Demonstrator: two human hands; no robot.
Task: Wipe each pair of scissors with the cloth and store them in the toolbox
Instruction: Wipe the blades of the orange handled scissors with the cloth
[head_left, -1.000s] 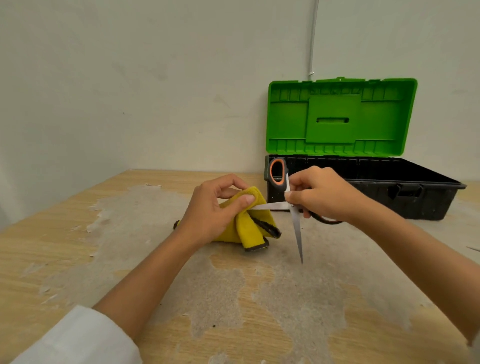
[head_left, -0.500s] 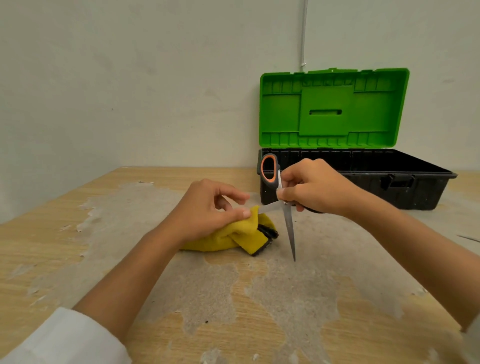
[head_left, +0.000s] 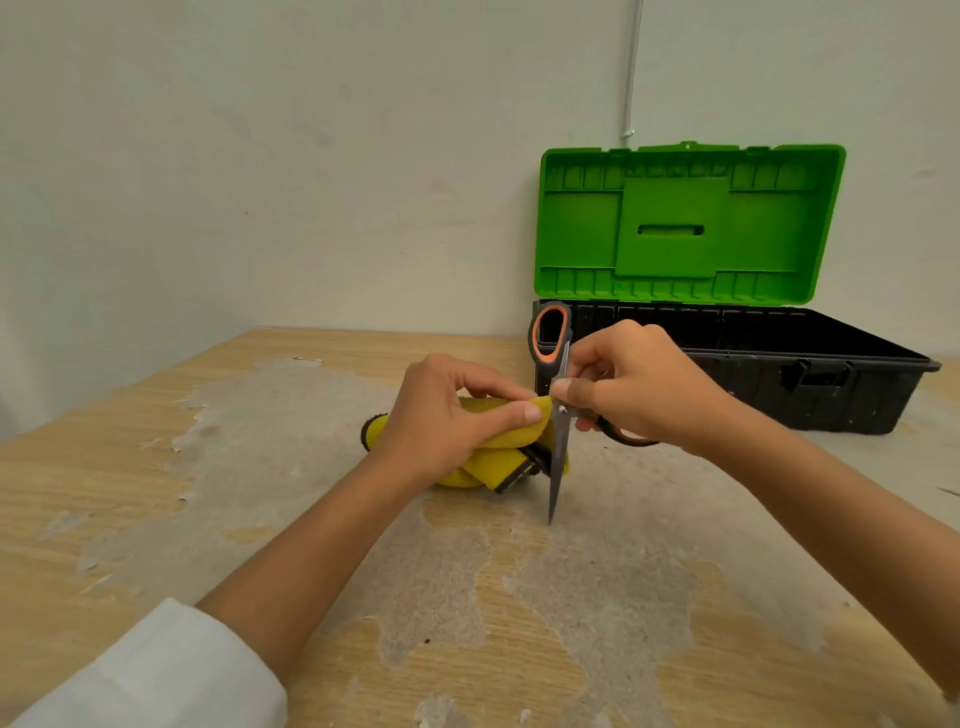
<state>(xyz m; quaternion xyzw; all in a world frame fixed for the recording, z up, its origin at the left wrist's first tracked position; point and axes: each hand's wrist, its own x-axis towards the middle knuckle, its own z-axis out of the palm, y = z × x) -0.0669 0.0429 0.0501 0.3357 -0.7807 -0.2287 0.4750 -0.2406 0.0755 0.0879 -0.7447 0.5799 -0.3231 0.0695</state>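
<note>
While the white sleeve (head_left: 156, 670) and both forearms fill the near edge, the risk sits at mid-table, where the scissors (head_left: 558, 441) hang point-down with the tip just above the worn tabletop (head_left: 597, 597). Blades are splayed: one drops vertically, the other runs sideways into the yellow cloth (head_left: 498, 460), so an edge is exposed on each side. Left hand (head_left: 457, 415) is pinched shut on a fold of that cloth, wrapped over the sideways blade, thumb and forefinger right at the pivot. Right hand (head_left: 639, 387) is clamped on the scissors at the pivot, lower handle loop in its palm, upper orange-lined loop free above. Hands are nearly touching. Likely failure modes: cloth is thin at the fold, so a pull along the edge with too much squeeze could cut through to the fingertips; if the right hand's grip shifts, the blades could snap together on the cloth or a finger; a slip drops the point into the table. Rest of the cloth lies bunched on the table under the left hand and could snag the vertical blade. Further back, the toolbox (head_left: 857, 395) stands open near the wall, green lid (head_left: 685, 223) upright. Its interior isn't visible from here, so can't tell what's already stored.
</note>
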